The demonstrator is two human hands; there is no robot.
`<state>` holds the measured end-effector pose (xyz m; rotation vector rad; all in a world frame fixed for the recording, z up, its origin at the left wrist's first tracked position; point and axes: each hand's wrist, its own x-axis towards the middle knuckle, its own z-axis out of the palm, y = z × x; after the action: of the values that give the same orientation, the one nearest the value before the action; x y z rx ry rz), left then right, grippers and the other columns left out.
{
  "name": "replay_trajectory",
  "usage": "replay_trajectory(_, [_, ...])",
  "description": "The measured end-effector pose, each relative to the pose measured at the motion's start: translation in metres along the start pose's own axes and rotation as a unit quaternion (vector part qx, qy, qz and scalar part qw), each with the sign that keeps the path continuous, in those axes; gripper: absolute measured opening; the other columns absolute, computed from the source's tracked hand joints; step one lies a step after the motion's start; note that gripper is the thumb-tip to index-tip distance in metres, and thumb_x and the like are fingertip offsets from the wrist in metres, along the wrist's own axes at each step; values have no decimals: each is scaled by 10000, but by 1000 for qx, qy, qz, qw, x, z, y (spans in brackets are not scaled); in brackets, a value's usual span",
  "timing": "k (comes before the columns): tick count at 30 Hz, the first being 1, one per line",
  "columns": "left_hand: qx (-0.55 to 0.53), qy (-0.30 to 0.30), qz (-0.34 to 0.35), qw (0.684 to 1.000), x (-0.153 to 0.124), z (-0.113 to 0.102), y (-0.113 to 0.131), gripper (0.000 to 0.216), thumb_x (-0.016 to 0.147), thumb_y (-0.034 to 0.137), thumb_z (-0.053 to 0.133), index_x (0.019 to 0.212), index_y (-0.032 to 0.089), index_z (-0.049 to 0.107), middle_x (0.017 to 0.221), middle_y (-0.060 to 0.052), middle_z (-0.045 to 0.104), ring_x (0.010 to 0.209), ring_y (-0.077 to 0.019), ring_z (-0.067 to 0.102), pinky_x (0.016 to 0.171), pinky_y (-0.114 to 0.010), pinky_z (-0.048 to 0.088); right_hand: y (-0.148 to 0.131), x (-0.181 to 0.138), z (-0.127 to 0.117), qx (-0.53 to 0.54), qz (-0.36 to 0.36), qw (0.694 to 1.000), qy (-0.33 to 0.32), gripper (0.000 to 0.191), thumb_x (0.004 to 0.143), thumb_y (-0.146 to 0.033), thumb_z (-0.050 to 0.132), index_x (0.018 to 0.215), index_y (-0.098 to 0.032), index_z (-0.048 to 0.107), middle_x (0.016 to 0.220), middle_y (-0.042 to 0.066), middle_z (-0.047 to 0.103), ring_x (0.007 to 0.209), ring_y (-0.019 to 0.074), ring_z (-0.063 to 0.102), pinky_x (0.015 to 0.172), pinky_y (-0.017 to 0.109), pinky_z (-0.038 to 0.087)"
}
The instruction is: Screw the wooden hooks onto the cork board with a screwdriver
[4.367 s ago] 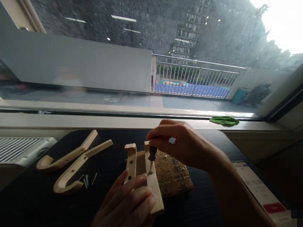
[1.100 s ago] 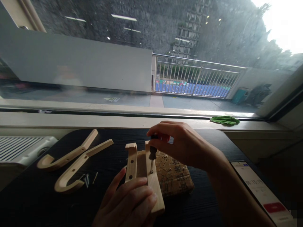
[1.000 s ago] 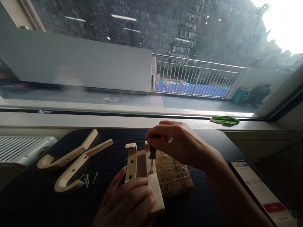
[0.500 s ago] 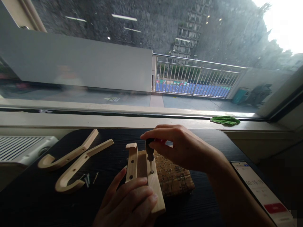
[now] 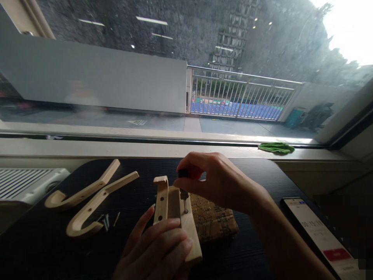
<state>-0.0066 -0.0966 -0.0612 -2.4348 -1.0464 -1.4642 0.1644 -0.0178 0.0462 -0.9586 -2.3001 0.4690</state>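
My right hand [image 5: 201,173] is closed round the dark handle of a small screwdriver [image 5: 184,193]. The shaft points down, its tip at a hole in a pale wooden piece [image 5: 192,241]. My left hand [image 5: 163,247] grips this wooden piece from the near side, fingers wrapped over it. Beside it, on the left, stands a curved wooden part [image 5: 161,202] with two dark holes, touching my left hand's fingers. Under the wooden piece lies a worn brown block [image 5: 214,216] full of small holes and marks. The screw under the tip is barely visible.
Two J-shaped wooden hooks [image 5: 87,212] lie on the left of the black table [image 5: 43,241], with several loose screws [image 5: 105,221] near them. A phone [image 5: 317,233] showing a timer lies at the right. A green cloth [image 5: 276,147] rests on the windowsill; a white radiator [image 5: 29,184] stands left.
My right hand's fingers have curled tighter round the screwdriver handle, and its wrist has turned. My left hand keeps its hold on the wooden piece.
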Motion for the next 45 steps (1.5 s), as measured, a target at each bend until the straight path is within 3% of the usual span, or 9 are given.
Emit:
replay_trajectory(7, [17, -55, 5, 998, -2, -5, -2, 184, 718, 185, 653, 891, 247, 642, 860, 45, 701, 939, -165, 634, 1057, -471, 312, -3, -3, -3, 25, -49, 998, -22, 186, 858, -288, 519, 917, -166, 646, 809, 2, 636, 706, 85, 556, 644, 204, 398])
replay_trajectory(14, [20, -46, 6, 999, -2, -4, -1, 180, 718, 169, 648, 882, 240, 640, 839, 39, 698, 928, -166, 637, 1047, -472, 331, 2, -4, -3, 12, -60, 997, -39, 348, 826, -109, 472, 1153, -161, 580, 874, 9, 650, 761, 93, 572, 691, 204, 408])
replay_trajectory(24, [12, -44, 10, 999, -2, -4, -4, 191, 713, 167, 644, 888, 244, 649, 835, 42, 706, 910, -167, 643, 1045, -466, 329, 3, -2, -4, -12, -14, 1000, -25, 215, 823, -240, 549, 1020, -166, 595, 779, -5, 631, 682, 98, 557, 614, 218, 397])
replay_trajectory(29, [-4, 9, 1, 1000, -2, 2, -1, 128, 728, 176, 629, 837, 236, 658, 792, 39, 708, 873, -165, 650, 1031, -468, 347, 2, -2, 1, -11, -5, 1000, -8, 230, 810, -350, 577, 950, -168, 582, 760, -8, 618, 669, 100, 545, 587, 217, 382])
replay_trajectory(39, [-5, 17, -3, 1000, -1, 3, -2, 89, 755, 200, 611, 820, 235, 661, 780, 46, 702, 869, -152, 648, 1041, -451, 341, 2, 0, 3, 5, -53, 999, -12, 220, 842, -243, 528, 1028, -180, 627, 857, 4, 631, 728, 92, 548, 666, 214, 393])
replay_trajectory(45, [-2, -36, -6, 999, -1, -2, -2, 175, 718, 175, 650, 879, 243, 652, 833, 44, 705, 909, -164, 642, 1046, -473, 326, 4, -3, -3, 14, -58, 998, -11, 266, 839, -138, 496, 1074, -162, 620, 852, 1, 648, 749, 83, 565, 684, 196, 398])
